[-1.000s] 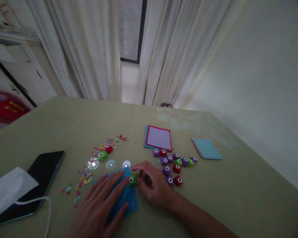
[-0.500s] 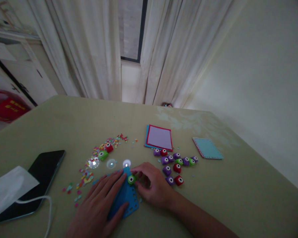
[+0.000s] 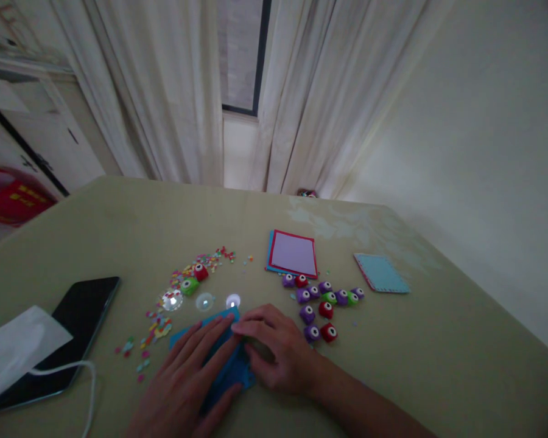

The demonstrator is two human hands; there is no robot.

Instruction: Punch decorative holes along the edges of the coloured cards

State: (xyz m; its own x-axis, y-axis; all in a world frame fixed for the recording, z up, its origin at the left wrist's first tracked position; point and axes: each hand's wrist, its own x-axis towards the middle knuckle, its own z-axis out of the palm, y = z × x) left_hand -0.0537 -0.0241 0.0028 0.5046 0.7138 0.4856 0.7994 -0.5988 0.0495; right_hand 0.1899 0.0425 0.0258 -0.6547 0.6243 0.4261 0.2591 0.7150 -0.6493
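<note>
Blue card (image 3: 226, 359) lies on the table (image 3: 132, 225), under our left hand (image 3: 189, 371), fingers spread flat over it. Head view: our right hand (image 3: 278, 350) has its fingers curled in a narrow pinch at the card's right edge, around a mostly hidden green punch (image 3: 245, 339). We can't tell how firmly. Clear discs (image 3: 205, 302) sit just beyond the card.

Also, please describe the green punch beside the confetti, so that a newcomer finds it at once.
On the table, find the black phone. To its right, beside confetti, is the green punch, paired only with a red punch.
</note>
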